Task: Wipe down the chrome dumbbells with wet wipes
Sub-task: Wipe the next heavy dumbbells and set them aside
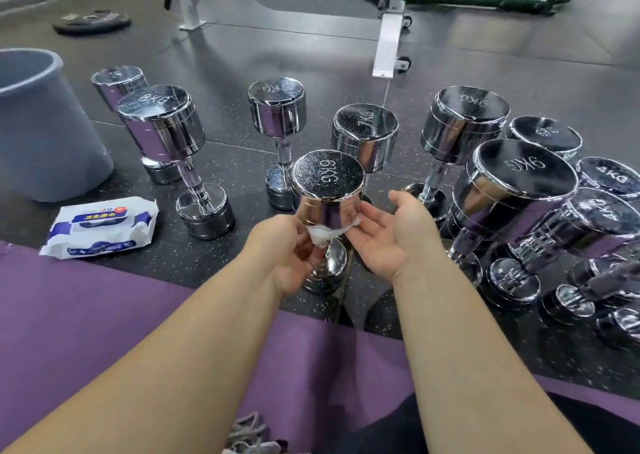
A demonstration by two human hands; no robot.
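A chrome 6KG dumbbell (327, 190) stands upright on the floor right in front of me. My left hand (284, 251) pinches a crumpled white wet wipe (323, 233) against the lower side of its top head. My right hand (391, 235) is palm up with relaxed fingers, its fingertips touching the wipe and the dumbbell's right side. Several more chrome dumbbells stand or lean around it: an 8KG one (166, 131) at the left, a 7KG one (365, 135) behind, a 5KG one (512, 183) at the right.
A wet-wipe pack (100, 226) lies on the floor at the left, beside a grey bin (41, 121). A purple mat (104, 315) lies under my arms. A white bench frame (389, 38) and a black weight plate (91, 21) are further back.
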